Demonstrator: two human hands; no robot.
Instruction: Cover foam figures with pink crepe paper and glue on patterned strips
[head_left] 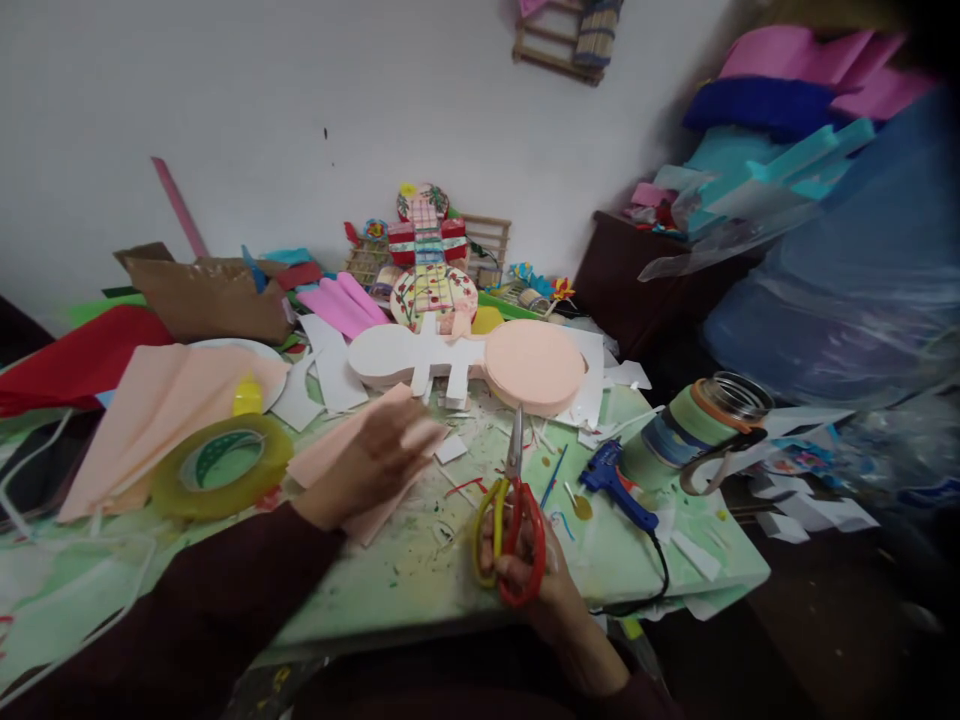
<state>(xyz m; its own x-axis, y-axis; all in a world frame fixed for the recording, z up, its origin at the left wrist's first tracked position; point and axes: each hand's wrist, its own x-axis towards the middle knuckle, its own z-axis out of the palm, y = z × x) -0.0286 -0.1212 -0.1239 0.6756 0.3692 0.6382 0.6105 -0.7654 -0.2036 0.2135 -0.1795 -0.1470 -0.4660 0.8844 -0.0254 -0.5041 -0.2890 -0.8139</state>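
Observation:
My right hand is closed round the red and yellow handles of a pair of scissors, whose blades point away from me and look closed. My left hand, smeared by motion, is over a folded piece of peach paper; whether its fingers grip the paper I cannot make out. Beyond both hands lies a white cutout shape with cross-shaped tabs in its middle. Its right end is a round part covered in peach paper, close to the scissor tips.
On the left are a roll of clear tape, peach sheets and a brown paper bag. A blue glue gun and an uncapped thermos stand to the right. A decorated guitar-like craft leans behind. Paper scraps litter the table.

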